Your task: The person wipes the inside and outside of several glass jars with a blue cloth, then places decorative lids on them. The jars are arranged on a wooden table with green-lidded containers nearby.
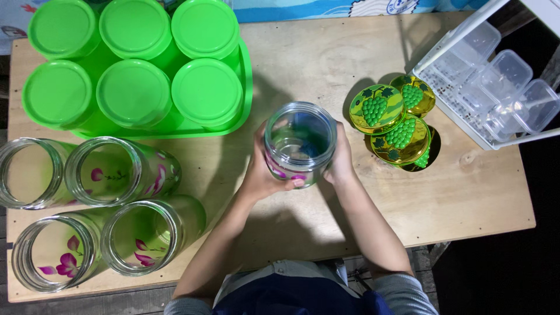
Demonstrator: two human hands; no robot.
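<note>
An open glass jar (pixel 300 142) with pink flower prints stands lifted above the middle of the wooden table (pixel 466 192). My left hand (pixel 263 172) wraps its left side, thumb across the front. My right hand (pixel 340 160) presses against its right side. The jar has no lid and looks empty. A small pile of gold lids with green grape patterns (pixel 395 122) lies just right of my right hand.
Several open flowered glass jars (pixel 119 172) stand at the left front. A green tray (pixel 248 87) at the back left holds several jars with green lids (pixel 134 93). A white rack of clear plastic boxes (pixel 496 81) sits at the back right.
</note>
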